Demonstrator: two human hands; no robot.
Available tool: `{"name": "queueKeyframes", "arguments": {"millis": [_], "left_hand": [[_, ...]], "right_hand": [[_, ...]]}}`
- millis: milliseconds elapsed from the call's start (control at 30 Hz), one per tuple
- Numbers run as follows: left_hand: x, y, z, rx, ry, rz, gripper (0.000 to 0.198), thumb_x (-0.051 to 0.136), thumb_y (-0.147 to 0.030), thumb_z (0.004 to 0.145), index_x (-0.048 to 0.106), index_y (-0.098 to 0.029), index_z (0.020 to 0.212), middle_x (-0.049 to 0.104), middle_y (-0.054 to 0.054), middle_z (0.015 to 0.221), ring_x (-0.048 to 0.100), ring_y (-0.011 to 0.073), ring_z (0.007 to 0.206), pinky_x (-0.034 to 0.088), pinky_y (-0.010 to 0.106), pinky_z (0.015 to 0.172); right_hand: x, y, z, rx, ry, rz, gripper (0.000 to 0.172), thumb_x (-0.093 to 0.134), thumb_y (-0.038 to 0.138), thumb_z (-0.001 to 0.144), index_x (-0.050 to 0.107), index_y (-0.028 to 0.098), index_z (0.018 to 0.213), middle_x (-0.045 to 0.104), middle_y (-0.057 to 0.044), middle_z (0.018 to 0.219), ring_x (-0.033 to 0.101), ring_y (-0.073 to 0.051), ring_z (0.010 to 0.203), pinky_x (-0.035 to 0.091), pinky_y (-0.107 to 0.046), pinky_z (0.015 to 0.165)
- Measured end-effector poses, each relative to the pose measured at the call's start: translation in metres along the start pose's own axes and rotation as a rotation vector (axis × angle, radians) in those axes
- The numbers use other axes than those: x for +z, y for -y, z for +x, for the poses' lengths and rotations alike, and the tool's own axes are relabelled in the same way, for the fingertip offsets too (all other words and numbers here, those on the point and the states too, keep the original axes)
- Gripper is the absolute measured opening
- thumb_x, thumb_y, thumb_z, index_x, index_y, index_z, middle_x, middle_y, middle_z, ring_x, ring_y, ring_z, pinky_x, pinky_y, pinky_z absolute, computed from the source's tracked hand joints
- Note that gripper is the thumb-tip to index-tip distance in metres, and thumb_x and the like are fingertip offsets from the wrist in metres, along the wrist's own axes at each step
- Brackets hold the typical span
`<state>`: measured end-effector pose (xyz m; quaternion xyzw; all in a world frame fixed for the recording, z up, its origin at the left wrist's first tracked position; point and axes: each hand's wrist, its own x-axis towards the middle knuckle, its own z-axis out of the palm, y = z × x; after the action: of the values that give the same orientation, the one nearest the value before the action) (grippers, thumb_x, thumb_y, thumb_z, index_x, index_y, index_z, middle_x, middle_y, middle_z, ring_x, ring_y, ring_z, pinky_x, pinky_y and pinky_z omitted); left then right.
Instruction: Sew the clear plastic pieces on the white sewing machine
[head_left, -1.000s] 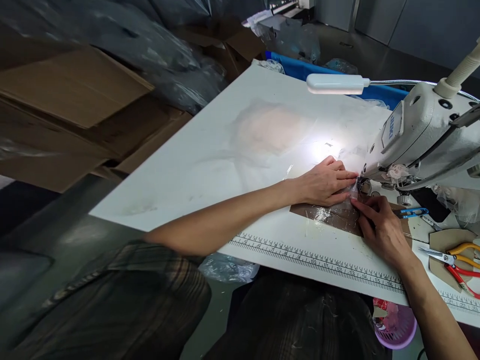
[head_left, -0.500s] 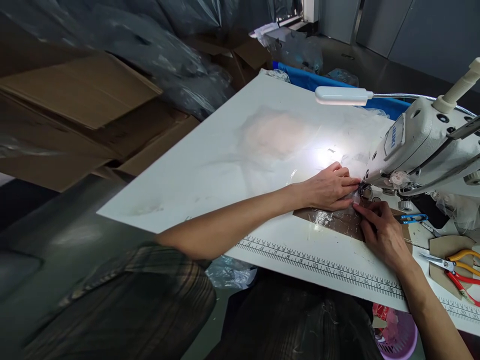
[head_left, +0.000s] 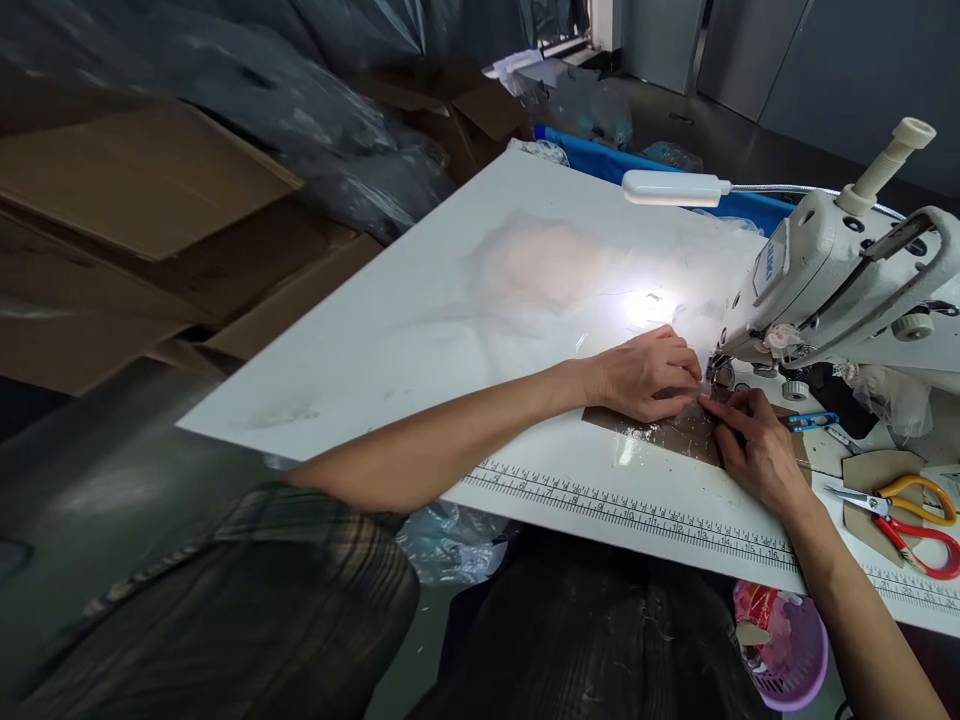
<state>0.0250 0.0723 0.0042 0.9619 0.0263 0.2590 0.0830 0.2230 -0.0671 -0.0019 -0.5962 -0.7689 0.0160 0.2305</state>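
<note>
Both hands are mine to direct: the left grip [head_left: 649, 378] and the right grip [head_left: 752, 440] rest close by the needle end of the sewing machine [head_left: 810, 270], on the right of the counter [head_left: 360, 340]. Between their fingertips lies a small see-through piece [head_left: 703, 391], probably thin fabric, just on the near side of the needle end; its outline is too faint for me to trace. On the left, my fingers are half curled, pressing down by its left side; on the right, thumb and forefinger are slightly apart, the forefinger at its near edge. I cannot tell whether either one pinches it or merely presses. I judge the stuff almost weightless, limp and rather slippery, easily puckered or snagged, so I favour light fingertips along the edges, holding it flat over the brown patch [head_left: 686, 438] rather than bunching its middle.
</note>
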Motion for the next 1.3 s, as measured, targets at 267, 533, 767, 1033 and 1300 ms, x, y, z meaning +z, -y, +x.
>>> {"name": "queueKeyframes", "arguments": {"millis": [267, 533, 767, 1033, 1300], "left_hand": [[-0.001, -0.003, 0.001, 0.05, 0.114, -0.157, 0.012, 0.06, -0.024, 0.088, 0.072, -0.023, 0.09, 0.074, 0.004, 0.101, 0.066, 0.0159, 0.089, 0.043, 0.035, 0.085], [0.003, -0.003, 0.002, 0.015, 0.073, -0.131, 0.022, 0.052, -0.024, 0.097, 0.071, -0.023, 0.086, 0.075, 0.003, 0.098, 0.065, 0.0142, 0.089, 0.041, 0.034, 0.085], [0.0, -0.006, 0.002, 0.006, 0.16, -0.058, 0.025, 0.05, -0.029, 0.099, 0.071, -0.025, 0.087, 0.074, 0.003, 0.102, 0.062, 0.0158, 0.088, 0.038, 0.034, 0.083], [-0.005, -0.01, 0.003, 0.07, 0.164, -0.003, 0.03, 0.045, -0.025, 0.1, 0.071, -0.026, 0.086, 0.074, 0.001, 0.1, 0.062, 0.0135, 0.084, 0.037, 0.035, 0.083], [-0.006, -0.012, 0.004, 0.069, 0.181, 0.013, 0.028, 0.046, -0.024, 0.098, 0.071, -0.024, 0.087, 0.074, 0.003, 0.102, 0.062, 0.0152, 0.084, 0.038, 0.037, 0.085]], "right_hand": [[-0.001, 0.001, 0.001, 0.056, 0.014, 0.071, 0.037, 0.047, 0.02, 0.089, 0.074, 0.027, 0.113, 0.057, -0.006, 0.095, 0.064, -0.017, 0.085, 0.058, -0.033, 0.075], [-0.002, 0.0, 0.001, 0.073, 0.039, 0.091, 0.038, 0.047, 0.02, 0.089, 0.073, 0.028, 0.114, 0.058, -0.006, 0.098, 0.063, -0.018, 0.088, 0.058, -0.034, 0.077], [-0.002, 0.001, 0.001, 0.078, 0.046, 0.064, 0.039, 0.047, 0.019, 0.089, 0.073, 0.029, 0.116, 0.057, -0.006, 0.099, 0.063, -0.018, 0.088, 0.057, -0.034, 0.077], [-0.004, 0.001, 0.001, 0.058, 0.089, 0.057, 0.039, 0.048, 0.019, 0.089, 0.072, 0.028, 0.118, 0.057, -0.007, 0.099, 0.062, -0.018, 0.085, 0.057, -0.033, 0.074], [-0.007, 0.004, 0.003, 0.023, 0.114, 0.018, 0.039, 0.047, 0.018, 0.089, 0.073, 0.029, 0.116, 0.058, -0.008, 0.1, 0.06, -0.017, 0.083, 0.057, -0.032, 0.074]]}}
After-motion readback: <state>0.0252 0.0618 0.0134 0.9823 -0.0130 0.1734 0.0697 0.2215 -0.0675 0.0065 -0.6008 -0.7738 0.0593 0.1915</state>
